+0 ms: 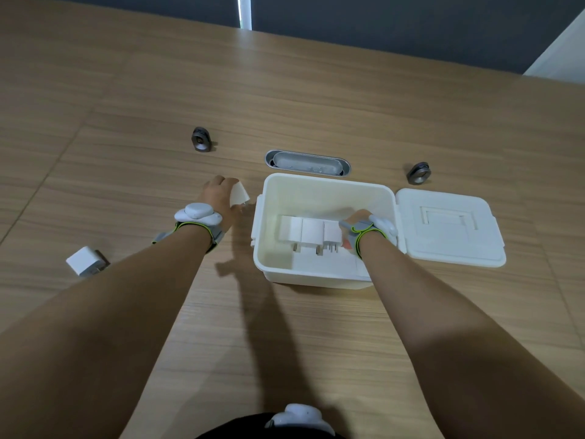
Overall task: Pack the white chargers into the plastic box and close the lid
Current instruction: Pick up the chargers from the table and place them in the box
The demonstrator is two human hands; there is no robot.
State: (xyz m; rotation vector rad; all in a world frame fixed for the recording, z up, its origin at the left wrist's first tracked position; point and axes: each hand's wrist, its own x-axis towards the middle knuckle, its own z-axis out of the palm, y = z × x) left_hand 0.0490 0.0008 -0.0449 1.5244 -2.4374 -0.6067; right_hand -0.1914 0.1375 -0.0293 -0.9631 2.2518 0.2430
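Note:
The white plastic box (326, 188) stands open on the wooden table, its hinged lid (449, 229) lying flat to the right. Three white chargers lie in a row inside: left (289, 231), middle (311, 232), right (331, 234). My right hand (359, 221) reaches into the box and grips the rightmost one; its fingers are mostly hidden. My left hand (218, 193), just left of the box, holds another white charger (239, 193) above the table. A further white charger (84, 261) lies on the table at the far left.
A metal oval cable port (307, 163) is set in the table right behind the box. Two small dark round devices stand on the table, one at the back left (201, 139), one at the back right (418, 173). The table's far edge meets a dark wall.

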